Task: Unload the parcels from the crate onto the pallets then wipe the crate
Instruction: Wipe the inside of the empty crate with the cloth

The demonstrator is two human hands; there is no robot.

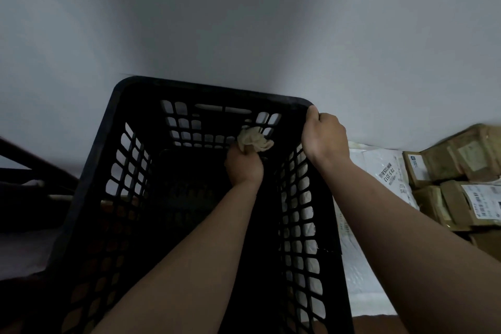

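Our left hand (244, 164) clutches the rag (254, 139) inside the black crate (217, 87), our right hand (324, 133) grips its far-right rim; we risk snagging the rag in the lattice holes.

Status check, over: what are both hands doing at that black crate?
Left hand grips cloth inside crate, near far wall. Right hand grips crate's far right rim. Parcels lie outside, to the right. Nothing blocking the wipe.
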